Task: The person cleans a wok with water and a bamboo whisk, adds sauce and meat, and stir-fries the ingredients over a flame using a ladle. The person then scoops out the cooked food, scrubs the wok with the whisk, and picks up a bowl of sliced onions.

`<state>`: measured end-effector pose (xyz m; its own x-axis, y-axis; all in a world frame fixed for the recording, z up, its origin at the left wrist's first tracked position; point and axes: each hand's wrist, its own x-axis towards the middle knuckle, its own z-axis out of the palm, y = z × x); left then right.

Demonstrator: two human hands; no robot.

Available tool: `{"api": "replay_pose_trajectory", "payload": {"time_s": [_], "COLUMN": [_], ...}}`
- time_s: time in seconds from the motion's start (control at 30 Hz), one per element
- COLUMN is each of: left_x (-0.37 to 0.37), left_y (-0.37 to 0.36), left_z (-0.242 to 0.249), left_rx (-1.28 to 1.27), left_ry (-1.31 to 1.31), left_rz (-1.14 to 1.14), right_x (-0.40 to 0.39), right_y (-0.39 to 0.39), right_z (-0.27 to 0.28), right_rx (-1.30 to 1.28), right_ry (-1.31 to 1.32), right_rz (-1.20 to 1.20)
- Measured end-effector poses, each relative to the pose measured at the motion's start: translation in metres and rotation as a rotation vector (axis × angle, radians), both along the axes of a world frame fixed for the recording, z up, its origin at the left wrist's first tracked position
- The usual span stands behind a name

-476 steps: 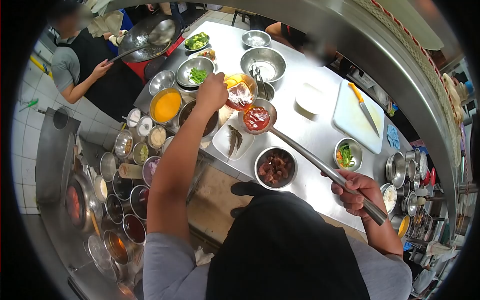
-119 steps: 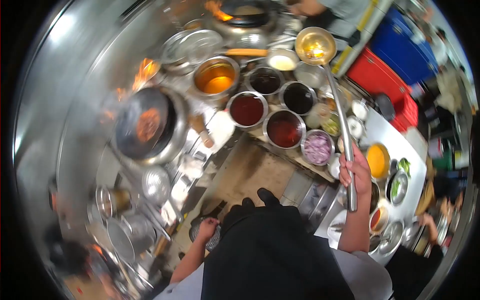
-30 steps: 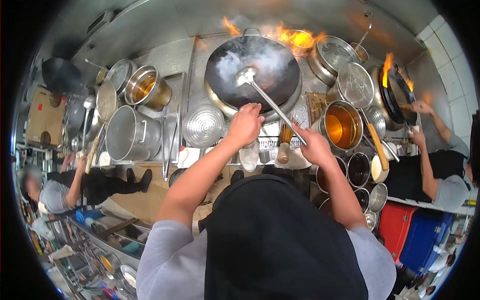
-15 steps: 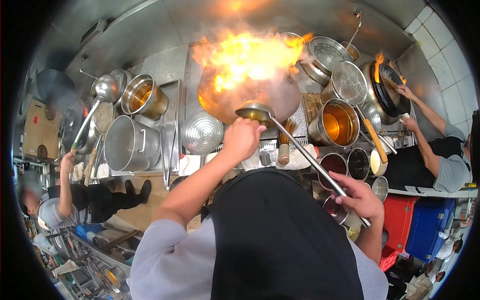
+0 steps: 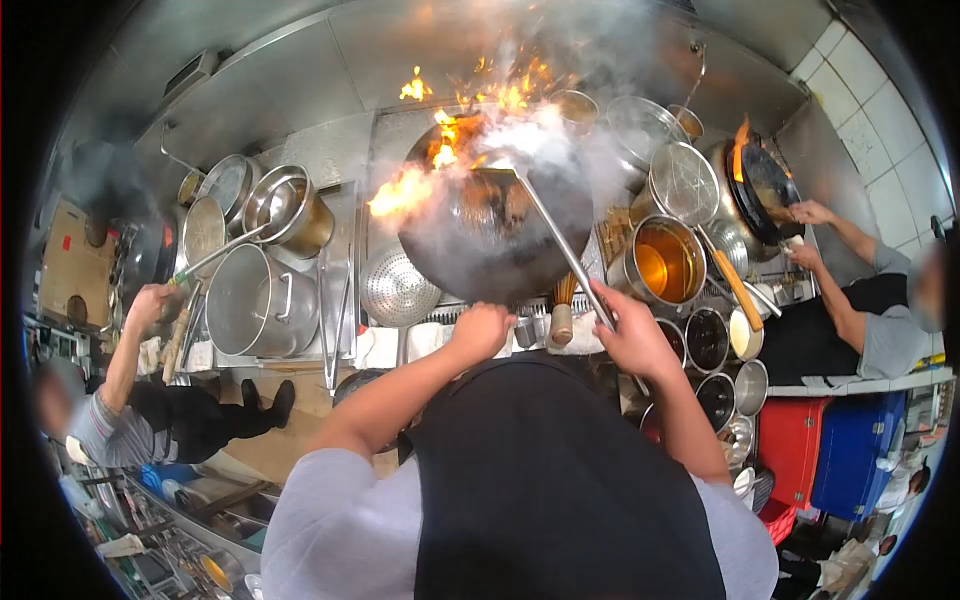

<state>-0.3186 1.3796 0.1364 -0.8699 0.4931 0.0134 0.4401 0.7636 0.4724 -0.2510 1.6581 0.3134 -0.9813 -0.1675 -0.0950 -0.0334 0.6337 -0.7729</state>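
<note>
A dark, sooty wok (image 5: 490, 245) sits in front of me, with smoke and flames over its far side. My left hand (image 5: 481, 331) is closed at the wok's near edge; the grip itself is partly hidden. The long metal handle of a ladle (image 5: 560, 235) runs from my right hand (image 5: 636, 332), which is wrapped round it, up over the wok. Smoke and glare hide most of the ladle's bowl. Just right of my left hand stands a bamboo brush (image 5: 562, 322). To the left lies a perforated strainer (image 5: 399, 288).
Pots of amber liquid stand left (image 5: 302, 222) and right (image 5: 684, 262). A wire skimmer (image 5: 686, 183) rests on the right pots. Several sauce containers (image 5: 707, 338) are by my right arm. Co-workers handle a ladle (image 5: 222, 252) at left and a flaming wok (image 5: 768, 190) at right.
The wok has come down from its tilted position and the big flames have shrunk to scattered fire and smoke. My left hand has lowered. The ladle's head has moved forward over the wok.
</note>
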Motion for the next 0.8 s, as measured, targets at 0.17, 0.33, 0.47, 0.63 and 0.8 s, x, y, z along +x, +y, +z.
{"api": "replay_pose_trajectory", "payload": {"time_s": [0.17,0.33,0.47,0.63,0.8], "left_x": [-0.031,-0.040,-0.063,-0.032,-0.002], "left_y": [-0.001,0.001,0.008,0.011,-0.002], "left_z": [0.085,0.134,0.099,0.010,0.062], "left_rx": [0.087,0.147,0.167,0.011,0.031], "left_ry": [0.240,0.069,0.109,0.156,0.079], "left_rz": [0.097,0.066,0.094,0.087,0.022], "right_x": [0.045,0.052,0.001,-0.034,0.017], "right_y": [0.030,0.040,0.022,-0.012,0.006], "right_z": [0.021,0.092,0.040,-0.011,0.005], "right_rx": [-0.490,-0.024,0.123,0.076,-0.172], "right_ry": [-0.434,-0.391,-0.176,0.057,-0.116], "right_rz": [-0.124,0.083,0.128,0.044,-0.027]}}
